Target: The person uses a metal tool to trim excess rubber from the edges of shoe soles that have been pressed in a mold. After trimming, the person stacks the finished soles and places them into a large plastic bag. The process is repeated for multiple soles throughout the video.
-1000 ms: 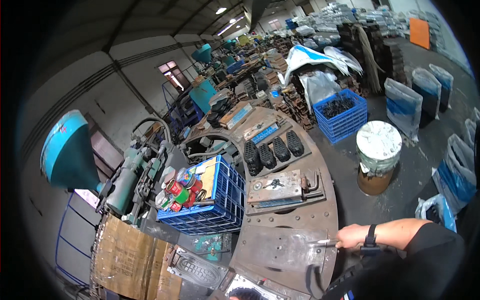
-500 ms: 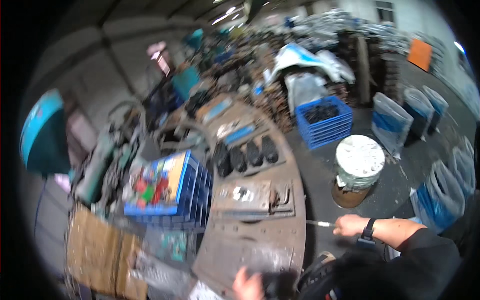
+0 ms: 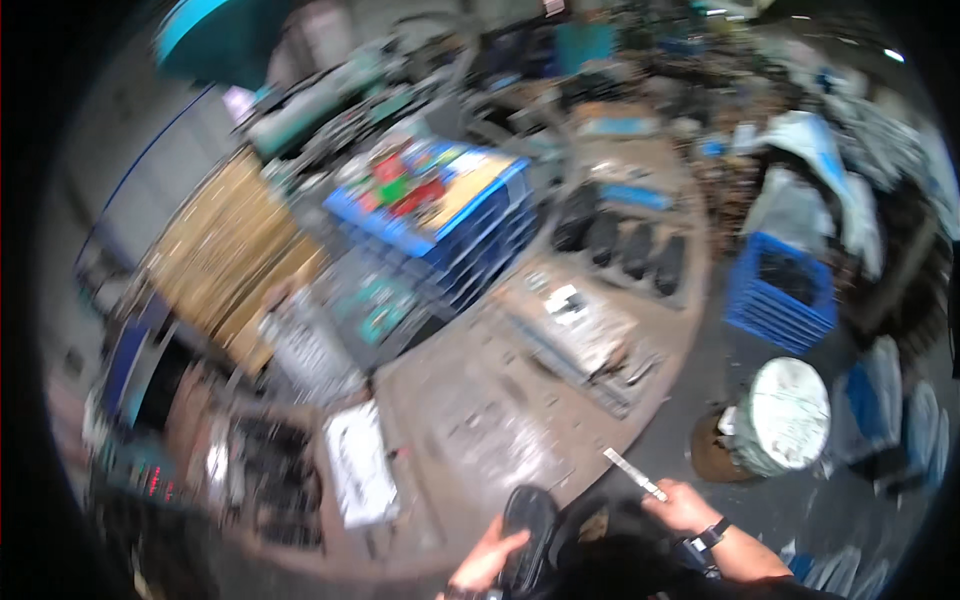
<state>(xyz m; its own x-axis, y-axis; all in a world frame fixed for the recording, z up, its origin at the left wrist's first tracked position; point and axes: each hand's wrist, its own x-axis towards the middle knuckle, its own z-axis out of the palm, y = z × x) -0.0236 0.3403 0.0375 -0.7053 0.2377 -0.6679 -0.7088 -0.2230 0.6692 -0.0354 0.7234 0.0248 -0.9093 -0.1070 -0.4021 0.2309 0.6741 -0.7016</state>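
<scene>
Gripping a dark oval part [image 3: 527,535] along its lower edge, the left hand [image 3: 487,562] had fingers curled shut around it at the near rim of the metal worktable [image 3: 480,400]; the part's long axis ran roughly upright in view, away from the person. Right hand [image 3: 682,505], wearing a wrist strap, was closed on a thin pale metal strip [image 3: 633,473], whose long axis pointed up and left toward the table's edge. Strip and oval part sat near each other, the strip to the right, the left hand nearer the table. Outward: a flat metal fixture [image 3: 585,340] mid-table; a row of similar dark parts [image 3: 620,245] beyond it; a blue crate [image 3: 450,215] of mixed items. Off the table to the right: a white-lidded bucket [image 3: 785,415] and a second blue crate [image 3: 785,290]. View heavily blurred.
</scene>
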